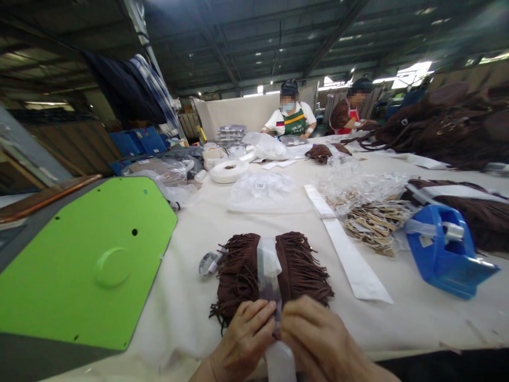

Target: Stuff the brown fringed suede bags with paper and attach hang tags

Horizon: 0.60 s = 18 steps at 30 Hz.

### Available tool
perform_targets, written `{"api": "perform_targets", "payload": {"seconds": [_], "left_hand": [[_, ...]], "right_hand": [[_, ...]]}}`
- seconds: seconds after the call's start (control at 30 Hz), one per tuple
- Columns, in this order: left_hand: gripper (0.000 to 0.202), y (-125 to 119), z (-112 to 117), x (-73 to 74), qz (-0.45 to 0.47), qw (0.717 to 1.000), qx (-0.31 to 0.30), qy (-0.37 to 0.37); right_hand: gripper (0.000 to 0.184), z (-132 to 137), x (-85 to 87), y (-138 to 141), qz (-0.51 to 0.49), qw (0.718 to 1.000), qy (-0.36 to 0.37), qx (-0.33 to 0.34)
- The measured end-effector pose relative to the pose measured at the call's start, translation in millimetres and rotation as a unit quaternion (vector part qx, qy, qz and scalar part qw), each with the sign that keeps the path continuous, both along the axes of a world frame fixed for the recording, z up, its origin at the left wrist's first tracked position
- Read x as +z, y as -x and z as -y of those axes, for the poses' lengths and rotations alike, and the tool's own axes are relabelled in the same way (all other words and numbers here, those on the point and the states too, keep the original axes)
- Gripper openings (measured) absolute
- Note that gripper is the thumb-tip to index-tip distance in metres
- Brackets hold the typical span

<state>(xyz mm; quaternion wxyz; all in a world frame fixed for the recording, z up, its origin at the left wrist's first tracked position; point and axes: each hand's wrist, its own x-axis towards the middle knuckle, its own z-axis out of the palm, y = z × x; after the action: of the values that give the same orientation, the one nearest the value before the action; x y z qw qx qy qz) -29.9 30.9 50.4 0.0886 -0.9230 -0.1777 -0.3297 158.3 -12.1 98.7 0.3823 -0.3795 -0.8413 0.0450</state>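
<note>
Two bare hands are working closest to the camera, by the middle of the table's (178, 297) near edge. The left hand (244, 337) is bending its fingers over a white strip (269, 257); whether it is pinching or only pressing, I cannot tell. The right hand (318, 331) is holding its fingers bunched, seemingly gripping the strip, though blur is softening the fingertips. Just beyond them, a brown fringed bundle (238, 265) is lying with the strip crossing its middle. For a neat result, the strip probably wants to be sitting snug and centred, one hand keeping tension while the other is smoothing; stray fringe could be getting trapped underneath.

A small tape roll (207, 263) is resting against the bundle's left fringe, the likeliest snag. Toward the right edge, a blue tape dispenser (437, 254) is standing beyond a long white strip of paper (356, 260) and beside a heap of beige pieces (377, 225). A green board (87, 228) is taking up the left edge, limiting elbow room, while two co-workers (294, 123) are sitting or standing along the far edge.
</note>
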Motion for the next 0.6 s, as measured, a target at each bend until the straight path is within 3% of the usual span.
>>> {"api": "perform_targets", "payload": {"seconds": [0.07,0.1,0.23,0.3,0.37,0.5,0.6], "left_hand": [[0.022,-1,0,0.2,-0.003,1.0,0.009,0.0],[0.022,-1,1,0.2,-0.007,1.0,0.012,-0.004],[0.021,1,1,0.6,-0.011,1.0,0.017,-0.001],[0.021,1,2,1.5,-0.006,1.0,0.012,0.003],[0.021,1,3,2.6,-0.008,1.0,0.007,-0.01],[0.024,1,4,1.7,-0.006,0.999,0.015,-0.029],[0.025,1,2,-3.5,0.001,0.999,0.016,-0.039]], "right_hand": [[0.028,-32,17.5,-1,0.027,0.998,-0.018,-0.047],[0.032,-47,17.3,-1,0.061,0.995,-0.033,-0.078],[0.042,-85,-22.0,3,0.141,0.985,-0.006,-0.102],[0.046,-88,-40.0,2,0.15,0.983,0.005,-0.104],[0.048,-87,-45.7,-1,0.159,0.982,0.013,-0.105],[0.048,-78,-32.0,-6,0.168,0.979,0.024,-0.109],[0.045,-57,-23.0,-15,0.157,0.979,0.019,-0.129]]}}
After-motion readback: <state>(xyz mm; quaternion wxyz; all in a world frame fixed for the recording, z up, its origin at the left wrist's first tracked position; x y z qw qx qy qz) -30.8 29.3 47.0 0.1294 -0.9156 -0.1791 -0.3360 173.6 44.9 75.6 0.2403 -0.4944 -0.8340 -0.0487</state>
